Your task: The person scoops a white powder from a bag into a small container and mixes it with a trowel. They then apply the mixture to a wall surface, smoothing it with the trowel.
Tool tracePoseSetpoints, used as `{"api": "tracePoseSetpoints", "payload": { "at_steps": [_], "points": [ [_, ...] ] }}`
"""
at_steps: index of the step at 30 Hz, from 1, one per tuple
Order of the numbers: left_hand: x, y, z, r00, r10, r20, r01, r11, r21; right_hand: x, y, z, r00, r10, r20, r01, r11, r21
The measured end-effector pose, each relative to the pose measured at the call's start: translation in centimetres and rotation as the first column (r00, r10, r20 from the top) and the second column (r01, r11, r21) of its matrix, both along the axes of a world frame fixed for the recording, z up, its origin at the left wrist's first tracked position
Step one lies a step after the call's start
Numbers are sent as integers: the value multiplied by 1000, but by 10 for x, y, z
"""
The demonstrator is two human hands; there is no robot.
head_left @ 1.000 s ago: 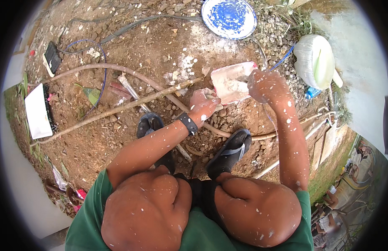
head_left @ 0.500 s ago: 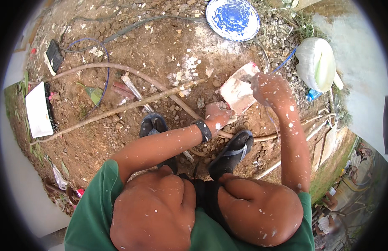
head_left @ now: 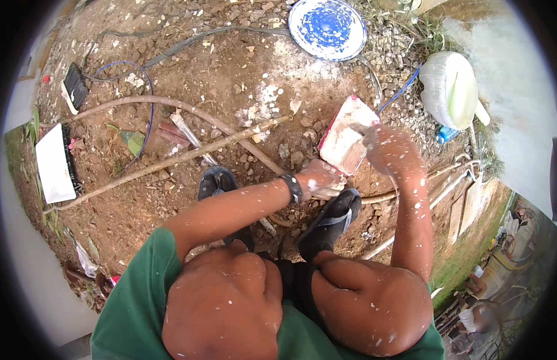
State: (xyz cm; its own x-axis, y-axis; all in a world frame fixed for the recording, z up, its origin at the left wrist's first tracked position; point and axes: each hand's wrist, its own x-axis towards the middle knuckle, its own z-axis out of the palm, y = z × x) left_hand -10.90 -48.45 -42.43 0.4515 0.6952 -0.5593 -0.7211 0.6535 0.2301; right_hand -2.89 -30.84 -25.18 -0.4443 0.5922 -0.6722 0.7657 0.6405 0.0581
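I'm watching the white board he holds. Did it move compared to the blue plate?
Yes. The white board has shifted right and a little up, so it now sits more directly below the blue plate, with the left hand under its lower edge.

shirt [head_left: 134, 312]: green, short-sleeved, white-flecked | wristband [head_left: 293, 188]: black, on left wrist | sandals [head_left: 332, 219]: black, open-toed | arms, knees: bare, spattered with white specks | left hand [head_left: 319, 177], right hand [head_left: 389, 150]: bare, white-smeared

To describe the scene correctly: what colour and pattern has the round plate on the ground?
The round plate is white with blue blotches, seen best in the head view.
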Motion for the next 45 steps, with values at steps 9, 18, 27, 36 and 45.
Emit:
{"api": "tracePoseSetpoints", "payload": {
  "at_steps": [9,18,27,36,45],
  "points": [
    [-69,38,23,785,-157,-599,233,971,51,27,33,-64,991,-60,-123,68,995,66],
    [0,18,6,318,-93,-943,366,930,31,10,-3,-50,993,-90,-83,107,967,230],
    [35,10,-6,722,10,-692,54,996,71,30,-34,-42,970,-10,-243,71,968,243],
    [76,-14,-101,670,137,-730,-10,984,176,32,-26,-53,996,49,-74,-30,969,246],
    [48,13,2,924,-50,-380,-3,991,-136,53,-14,-44,999,33,-41,-26,988,150]
  ]
}}
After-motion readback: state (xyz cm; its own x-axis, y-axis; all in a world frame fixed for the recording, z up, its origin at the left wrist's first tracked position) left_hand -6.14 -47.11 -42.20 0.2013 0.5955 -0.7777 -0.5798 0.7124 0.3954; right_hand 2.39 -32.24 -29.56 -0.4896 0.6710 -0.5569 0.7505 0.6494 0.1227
